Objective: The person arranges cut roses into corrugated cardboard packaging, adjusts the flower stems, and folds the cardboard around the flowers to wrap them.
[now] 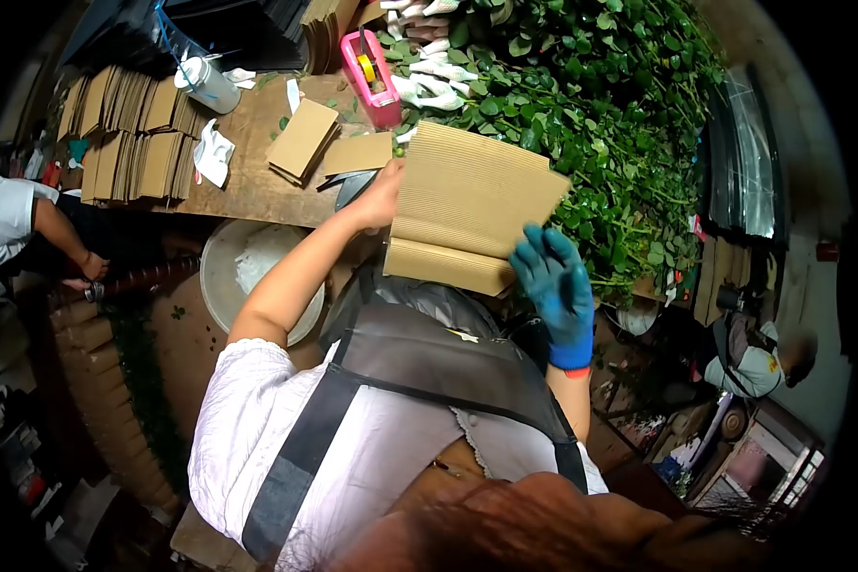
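A sheet of corrugated cardboard (472,181) with a fold line across its lower part is held up in front of my apron. My bare left hand (383,197) grips its left edge, the fingers partly hidden behind it. My right hand (558,276), in a teal and blue glove, is beside the sheet's lower right edge with its fingers apart and slightly bent. Whether a fingertip touches the edge, I cannot tell. Just beyond my left hand lie a small cardboard stack (302,141) and another flat cardboard piece (359,153).
A pink tape dispenser (372,81) stands on the wooden table (248,181). Leafy green stems (591,124) and white-wrapped flower heads (437,81) cover the right side. Cardboard bundles (129,143) and a white bottle (208,84) stand left. Below is a bucket (221,315); other people are at both sides.
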Motion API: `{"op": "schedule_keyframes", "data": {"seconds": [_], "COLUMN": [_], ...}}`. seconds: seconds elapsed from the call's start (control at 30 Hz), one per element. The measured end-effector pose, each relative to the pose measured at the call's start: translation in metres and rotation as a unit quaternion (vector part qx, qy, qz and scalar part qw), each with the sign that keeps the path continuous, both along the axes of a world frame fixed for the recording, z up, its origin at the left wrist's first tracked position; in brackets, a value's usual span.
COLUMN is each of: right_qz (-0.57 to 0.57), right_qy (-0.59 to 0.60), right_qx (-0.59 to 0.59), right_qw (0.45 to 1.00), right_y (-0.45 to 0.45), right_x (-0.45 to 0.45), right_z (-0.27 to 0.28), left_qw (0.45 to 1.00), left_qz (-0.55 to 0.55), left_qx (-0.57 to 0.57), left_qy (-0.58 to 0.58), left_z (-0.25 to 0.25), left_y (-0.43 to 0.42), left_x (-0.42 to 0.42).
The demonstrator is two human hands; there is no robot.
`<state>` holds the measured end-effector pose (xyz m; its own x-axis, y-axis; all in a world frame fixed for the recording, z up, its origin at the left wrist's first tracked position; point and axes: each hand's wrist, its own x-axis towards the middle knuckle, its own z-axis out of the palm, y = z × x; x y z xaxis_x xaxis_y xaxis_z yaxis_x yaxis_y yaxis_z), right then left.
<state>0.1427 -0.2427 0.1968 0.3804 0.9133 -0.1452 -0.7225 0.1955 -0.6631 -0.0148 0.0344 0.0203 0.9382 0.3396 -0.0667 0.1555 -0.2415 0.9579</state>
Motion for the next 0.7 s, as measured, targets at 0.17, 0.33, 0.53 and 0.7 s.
{"op": "schedule_keyframes", "data": {"seconds": [0.17, 0.33, 0.53, 0.7], "right_qz": [0.138, 0.165, 0.152, 0.355], "right_qy": [-0.634, -0.783, -0.804, -0.8], "right_qx": [-0.126, -0.236, -0.201, -0.227], "right_qw": [0.75, 0.552, 0.539, 0.427], "right_y": [0.083, 0.106, 0.103, 0.118], "right_x": [0.03, 0.03, 0.03, 0.035], "right_z": [-0.027, -0.069, -0.074, -0.036], "left_qw": [1.0, 0.974, 0.878, 0.883], "left_qz": [0.011, 0.181, -0.12, -0.113], "left_qx": [0.016, 0.139, 0.443, 0.446], "left_qy": [-0.005, 0.013, -0.14, -0.095], "left_z": [0.013, 0.042, 0.07, 0.048], "left_y": [0.003, 0.017, -0.017, -0.024], "left_x": [-0.011, -0.032, 0.014, 0.019]}}
